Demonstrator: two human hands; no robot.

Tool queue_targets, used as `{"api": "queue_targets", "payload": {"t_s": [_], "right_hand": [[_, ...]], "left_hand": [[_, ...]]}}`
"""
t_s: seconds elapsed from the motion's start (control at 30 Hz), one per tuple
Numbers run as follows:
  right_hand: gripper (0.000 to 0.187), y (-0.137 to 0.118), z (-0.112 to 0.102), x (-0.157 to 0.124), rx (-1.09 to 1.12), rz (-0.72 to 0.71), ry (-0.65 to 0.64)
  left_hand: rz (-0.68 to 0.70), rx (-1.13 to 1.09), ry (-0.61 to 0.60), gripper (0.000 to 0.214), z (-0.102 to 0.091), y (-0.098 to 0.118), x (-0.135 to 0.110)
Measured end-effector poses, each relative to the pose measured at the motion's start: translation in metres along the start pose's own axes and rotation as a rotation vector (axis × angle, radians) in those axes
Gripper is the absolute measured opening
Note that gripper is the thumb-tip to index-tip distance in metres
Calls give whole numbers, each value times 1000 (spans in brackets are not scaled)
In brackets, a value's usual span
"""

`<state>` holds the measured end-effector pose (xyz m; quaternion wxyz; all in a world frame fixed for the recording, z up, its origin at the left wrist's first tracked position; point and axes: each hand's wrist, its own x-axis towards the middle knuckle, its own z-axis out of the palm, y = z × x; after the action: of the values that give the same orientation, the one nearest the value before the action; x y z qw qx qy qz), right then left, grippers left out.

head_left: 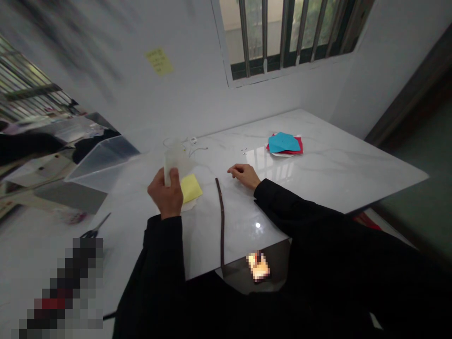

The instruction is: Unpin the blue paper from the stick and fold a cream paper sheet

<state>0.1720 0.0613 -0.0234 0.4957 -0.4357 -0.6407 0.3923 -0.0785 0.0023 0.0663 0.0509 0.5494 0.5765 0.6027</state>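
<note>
The left hand grips a pale, semi-translucent piece between thumb and fingers, with the piece projecting upward from the grip. The right hand is loosely curled, fingertips directed toward the left hand; whether anything is pinched between them cannot be told. The left forearm, in a black sleeve, rises from the near edge of the table; the right forearm reaches in diagonally from the right, its wrist low over the surface.

Beside the left hand, a yellow sheet lies on the tabletop, overlapping a paler sheet. Between the hands, a narrow dark brown strip runs to the near edge. Beyond them are a thin looped cord and several small shiny bits. Farther right, a blue sheet rests on red and white sheets.

The tabletop is white, glossy and grey-veined, and reflects the window. To the left are dark-handled scissors and a clear plastic bin. The white wall behind carries a yellow note, its writing illegible, and a window with vertical metal bars
</note>
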Motion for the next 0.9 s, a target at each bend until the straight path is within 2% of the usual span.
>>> {"api": "queue_targets", "payload": {"t_s": [0.1, 0.2, 0.27, 0.33, 0.47, 0.57, 0.67, 0.73, 0.9], "right_hand": [[37, 1, -1, -1, 90, 7, -6], [47, -1, -1, -2, 127, -2, -36], [51, -3, -1, -3, 142, -9, -55], [54, -4, -1, -4, 165, -13, -64], [52, -9, -3, -7, 154, -51, -85], [43, -12, -4, -8, 6, -63, -60], [28, -9, -5, -6, -123, -22, 21], [25, -4, -7, -3, -108, 17, 64], [36, 11, -7, 5, 101, 126, 124]], "left_hand": [[-158, -423, 37, 39, 40, 10, -13], [-413, -693, -155, 47, 76, 3, -35], [-505, -745, -207, 54, 90, -7, -48], [-496, -725, -220, 58, 94, -17, -56], [-450, -600, -225, 58, 91, -25, -59], [-438, -548, -230, 59, 90, -23, -60], [-408, -532, -250, 61, 91, -23, -60], [-393, -536, -278, 60, 91, -24, -60], [-411, -536, -293, 50, 87, -26, -55]]}}
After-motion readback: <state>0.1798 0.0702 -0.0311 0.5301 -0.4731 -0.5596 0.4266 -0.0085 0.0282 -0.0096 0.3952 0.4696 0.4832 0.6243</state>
